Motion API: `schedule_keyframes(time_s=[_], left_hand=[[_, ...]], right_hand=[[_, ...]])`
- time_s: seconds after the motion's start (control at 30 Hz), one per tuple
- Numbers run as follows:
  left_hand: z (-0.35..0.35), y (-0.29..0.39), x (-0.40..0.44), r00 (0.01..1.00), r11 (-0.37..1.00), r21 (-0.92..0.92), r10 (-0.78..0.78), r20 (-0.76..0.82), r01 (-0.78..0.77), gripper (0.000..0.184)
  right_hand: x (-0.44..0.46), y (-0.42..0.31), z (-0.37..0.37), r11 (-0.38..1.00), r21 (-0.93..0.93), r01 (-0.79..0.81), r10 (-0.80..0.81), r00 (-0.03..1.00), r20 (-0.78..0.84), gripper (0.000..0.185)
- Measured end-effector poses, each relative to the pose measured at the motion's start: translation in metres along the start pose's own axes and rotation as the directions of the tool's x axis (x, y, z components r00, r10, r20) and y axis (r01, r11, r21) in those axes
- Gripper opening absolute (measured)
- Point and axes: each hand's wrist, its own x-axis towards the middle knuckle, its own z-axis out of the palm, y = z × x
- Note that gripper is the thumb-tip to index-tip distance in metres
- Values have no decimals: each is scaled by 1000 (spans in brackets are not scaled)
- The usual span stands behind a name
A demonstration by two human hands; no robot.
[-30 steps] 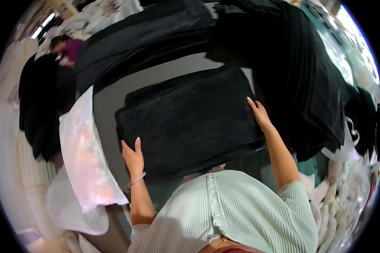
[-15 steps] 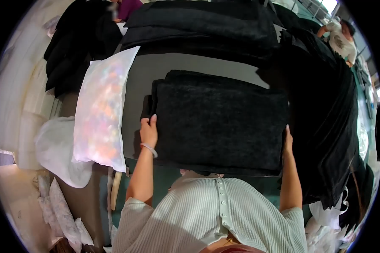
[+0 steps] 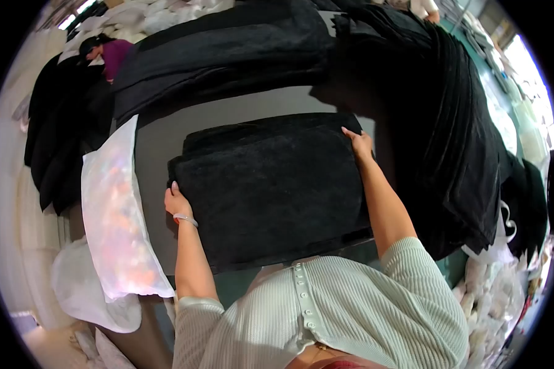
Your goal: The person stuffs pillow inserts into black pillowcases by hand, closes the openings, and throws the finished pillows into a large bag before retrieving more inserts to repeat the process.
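A stack of folded black cloth (image 3: pixel 271 190) lies in front of me on the grey tabletop (image 3: pixel 157 138), its layers slightly offset at the far and left edges. My left hand (image 3: pixel 176 202) is closed on the left edge, thumb on top and the other fingers hidden beneath or behind it. At the far right corner, my right hand (image 3: pixel 359 144) grips the cloth's edge, with some fingers out of sight. Left of the stack is a white pillow-shaped bag (image 3: pixel 114 221) with pale pink and orange patches.
A long pile of black cloth (image 3: pixel 228 52) lies across the table's far side. More black cloth (image 3: pixel 461 154) hangs in layers at the right. A person in a purple top (image 3: pixel 116 56) is at the far left. White plastic (image 3: pixel 95 283) hangs below the pillow-shaped bag.
My right hand has moved from the near right side up to the far right corner. My left hand stays at the left edge. The view has shifted, revealing more of the far-left person.
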Motion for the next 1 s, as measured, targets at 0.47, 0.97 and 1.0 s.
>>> schedule_keyframes(time_s=[0.47,0.97,1.0], left_hand=[[4,-37,11,980,964,-249,129,149,-90,51],[-32,-95,71,641,814,-561,513,571,-151,54],[-41,-73,68,614,785,-608,539,577,-119,53]], right_hand=[[-10,26,-54,898,342,-278,219,955,200,57],[-269,2,-209,956,173,-236,164,922,350,105],[-281,15,-219,931,252,-262,179,934,309,101]])
